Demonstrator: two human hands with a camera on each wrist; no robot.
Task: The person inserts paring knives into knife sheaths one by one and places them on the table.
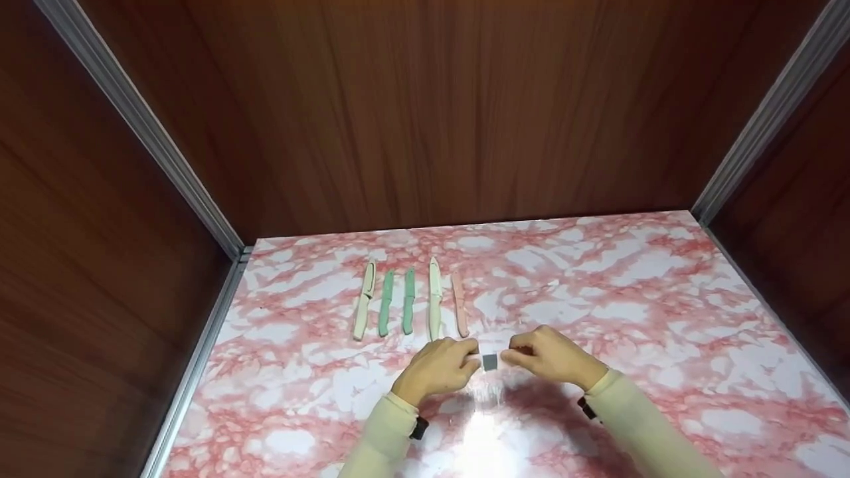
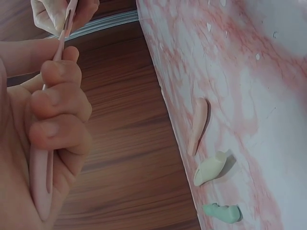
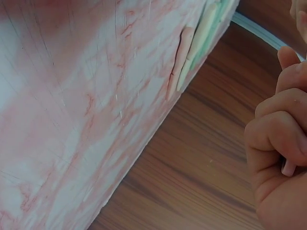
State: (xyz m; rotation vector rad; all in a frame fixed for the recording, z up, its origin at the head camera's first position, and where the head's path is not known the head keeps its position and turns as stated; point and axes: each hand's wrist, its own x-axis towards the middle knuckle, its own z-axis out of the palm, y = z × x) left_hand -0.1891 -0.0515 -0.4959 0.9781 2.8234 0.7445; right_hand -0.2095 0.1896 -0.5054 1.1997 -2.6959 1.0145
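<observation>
Both hands are raised side by side over the near part of the table. My left hand curls its fingers round a slotted pink knife sheath, seen in the left wrist view. My right hand pinches a pink piece in line with the sheath, like the knife's handle end; a pink tip shows under its curled fingers. A thin pale strip runs between the hands; how far the blade sits in the sheath cannot be told. Just beyond my left hand lie a pink knife and a cream knife.
Left of these lie two green knives and a cream knife in a slotted sheath, roughly parallel. A small grey square shows between the hands. Brown wood-grain panels with metal edging bound the red-and-white marbled table.
</observation>
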